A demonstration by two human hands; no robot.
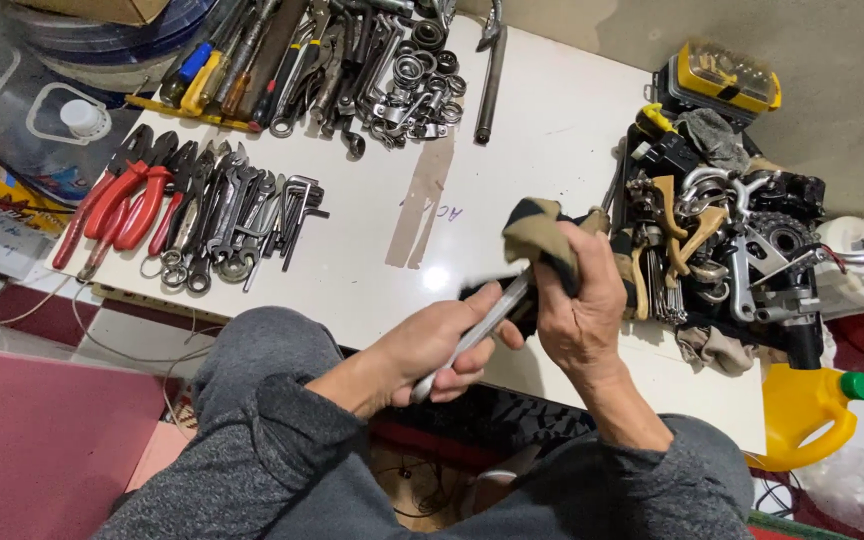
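White table [552, 130] on red-and-white tile floor [42, 320]; yellow jug [802, 415] beside it. Over the table, left hand [442, 345] fingers closed on a wrench [482, 325]. Right hand [577, 305] grips a rag [542, 235].

A shiny metal tool [482, 325], probably a wrench, slants from lower left up to the right above the near edge of the white table. Its lower end is gripped, and its upper end is buried in a crumpled tan-and-black rag [544, 240], which bunches around the tip and hides the head.
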